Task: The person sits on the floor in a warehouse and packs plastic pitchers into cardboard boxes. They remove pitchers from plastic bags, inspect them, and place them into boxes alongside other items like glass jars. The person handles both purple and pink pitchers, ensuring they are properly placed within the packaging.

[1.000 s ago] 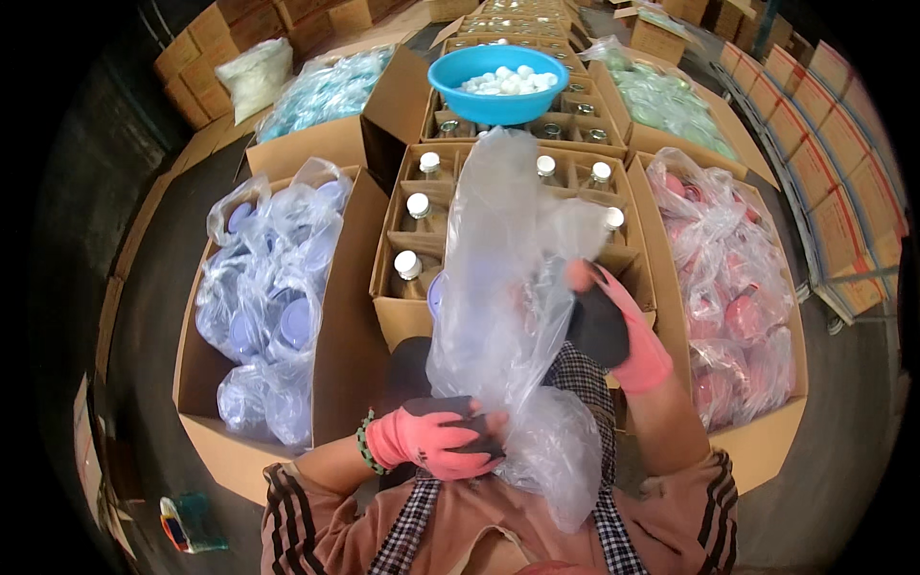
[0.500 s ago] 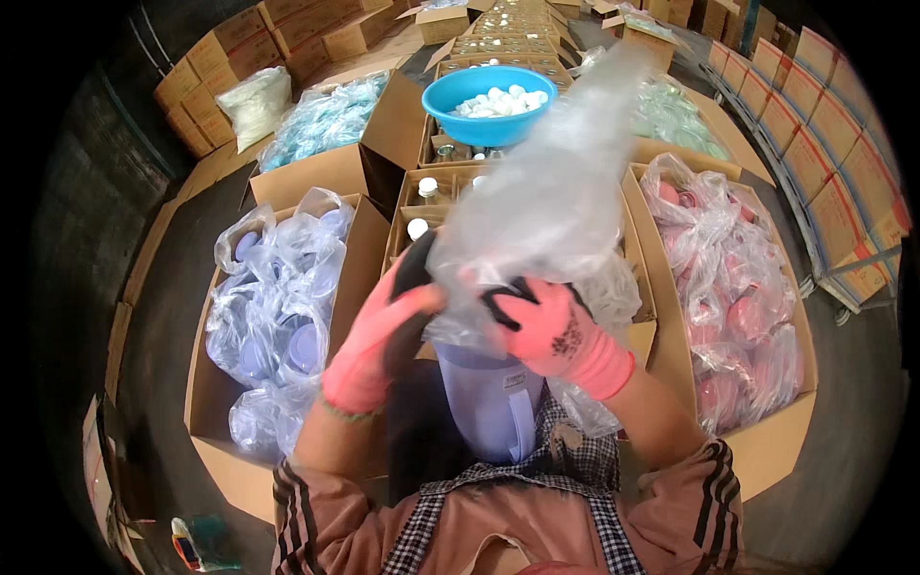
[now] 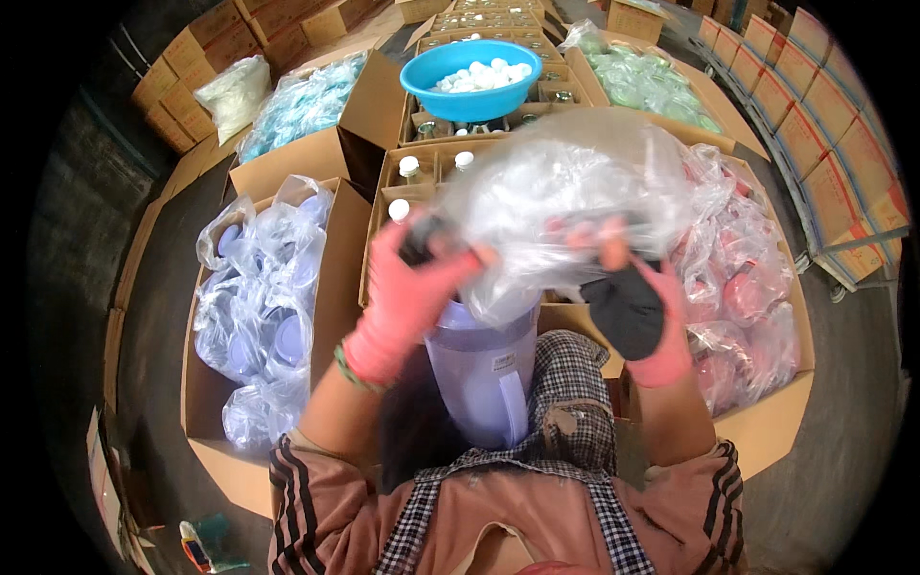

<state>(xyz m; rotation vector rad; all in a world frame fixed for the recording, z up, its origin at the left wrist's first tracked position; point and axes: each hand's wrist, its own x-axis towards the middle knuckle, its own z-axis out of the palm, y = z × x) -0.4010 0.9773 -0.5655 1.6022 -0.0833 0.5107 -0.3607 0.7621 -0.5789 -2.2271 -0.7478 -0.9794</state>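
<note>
A clear plastic bag (image 3: 585, 172), blurred by motion, spreads out between my two hands over the front carton. My left hand (image 3: 412, 287), in a pink glove with black on its fingers, pinches the bag's near edge. With its black palm showing, my right hand (image 3: 637, 311) grips the other side of the bag, and its fingertips are seen partly through the film. Just below the bag stands a lavender plastic jug (image 3: 479, 383) with a handle at its right side, close against my checked apron. The bag covers the jug's top.
A carton of bagged lavender jugs (image 3: 264, 326) lies to the left, and one of bagged pink jugs (image 3: 743, 297) to the right. Ahead, white-capped bottles (image 3: 410, 169) stand in a divided carton, behind which a blue basin (image 3: 470, 101) holds white caps. Stacked cartons (image 3: 815, 125) line the right.
The bag has swung from upright to spread low toward the right. My right hand has moved right and turned its palm into view; the left still holds the bag's edge.
</note>
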